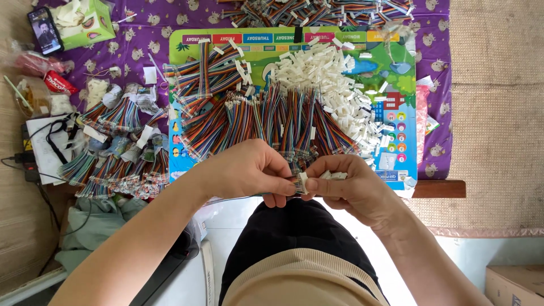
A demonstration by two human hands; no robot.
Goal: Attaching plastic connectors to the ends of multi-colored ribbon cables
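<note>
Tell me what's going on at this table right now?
A person is working with both bare hands at the near table edge. The left hand pinches the end of a flat rainbow-coloured ribbon cable, while the right hand holds a small white plastic connector against that end, with more white pieces cupped in its palm. Ahead on the colourful printed board lie a row of rainbow cable bundles and a heap of white connectors.
</note>
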